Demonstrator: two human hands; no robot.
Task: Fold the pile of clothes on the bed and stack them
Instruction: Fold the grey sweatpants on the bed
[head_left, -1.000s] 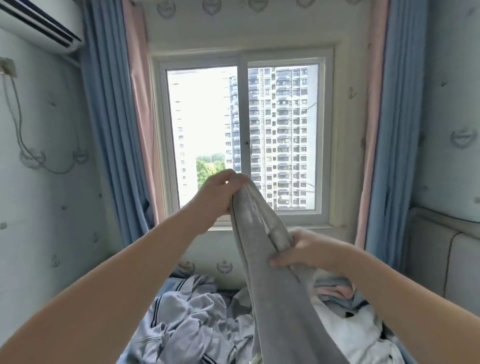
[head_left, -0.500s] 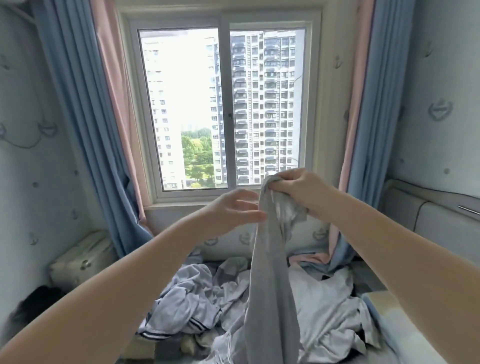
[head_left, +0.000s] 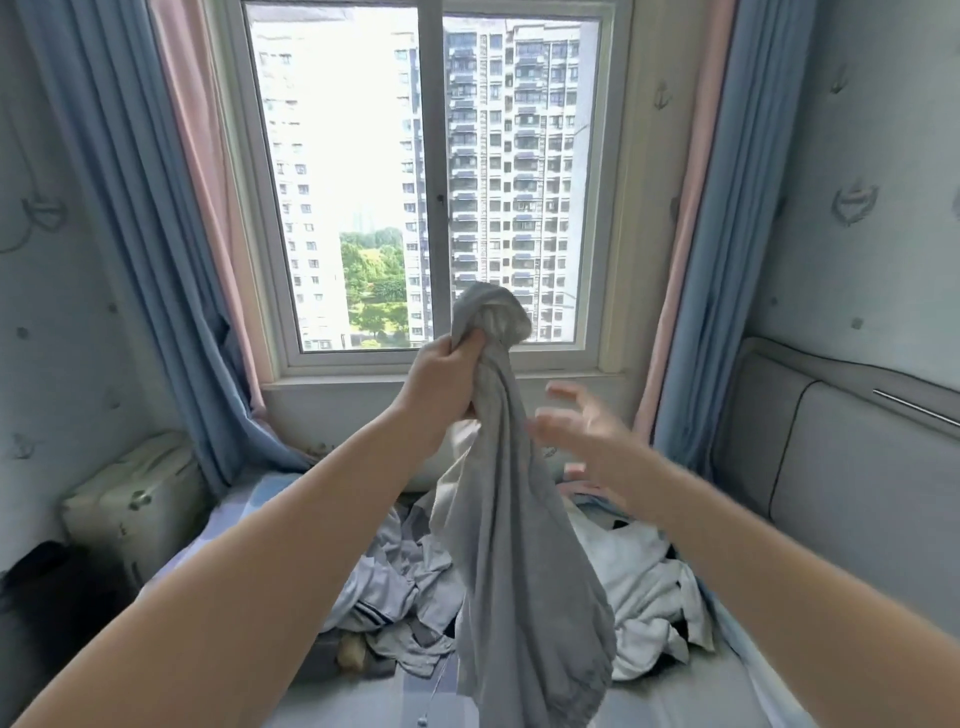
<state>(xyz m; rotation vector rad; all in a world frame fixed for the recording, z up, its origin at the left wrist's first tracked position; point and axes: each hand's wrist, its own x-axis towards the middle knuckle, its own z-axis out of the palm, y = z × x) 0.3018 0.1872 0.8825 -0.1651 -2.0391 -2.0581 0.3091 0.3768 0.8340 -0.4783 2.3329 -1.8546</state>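
Our left fingers (head_left: 464, 351) are curling tight around the bunched-up top of the grey garment (head_left: 511, 561), so our left hand (head_left: 441, 387) is holding it up at about 12 o'clock, right in front of the window (head_left: 363, 171). Our right fingers (head_left: 566, 392) are spreading wide and looking a bit blurry. Our right hand (head_left: 589, 434) is hovering just beside the cloth at its 3 o'clock, gripping nothing; we can't tell if it's touching. The rest of the garment is hanging straight down toward 6 o'clock, over the pile of clothes (head_left: 400, 582) that's lying crumpled on the bed (head_left: 358, 701). Blue curtains (head_left: 119, 208) are hanging at 10 and 2 o'clock.
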